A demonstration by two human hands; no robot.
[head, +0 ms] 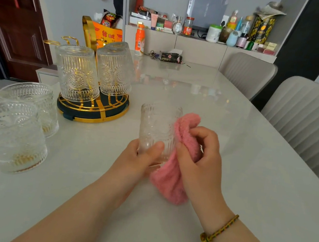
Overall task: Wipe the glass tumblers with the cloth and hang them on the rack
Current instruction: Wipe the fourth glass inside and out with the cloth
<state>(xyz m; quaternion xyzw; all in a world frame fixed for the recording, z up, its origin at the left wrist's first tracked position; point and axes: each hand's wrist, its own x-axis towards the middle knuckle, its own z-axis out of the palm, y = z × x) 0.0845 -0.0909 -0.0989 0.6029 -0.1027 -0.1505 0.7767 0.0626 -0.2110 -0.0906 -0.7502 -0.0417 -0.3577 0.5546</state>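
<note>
Mid-wipe: left hand (141, 156) grips the tumbler (159, 128), right hand (200, 154) pinches the cloth (170, 180) against it; next, probably upend it onto the rack (93, 110).

A single view is given, taken from head height above the near edge of the tabletop (245, 187) and aimed forward and down. The near tabletop is seen close, with wide-angle bending at the edges. The rack (92, 110) is caught at left, chairs (301, 119) at right, a shelf (201, 40) at the far end.
</note>
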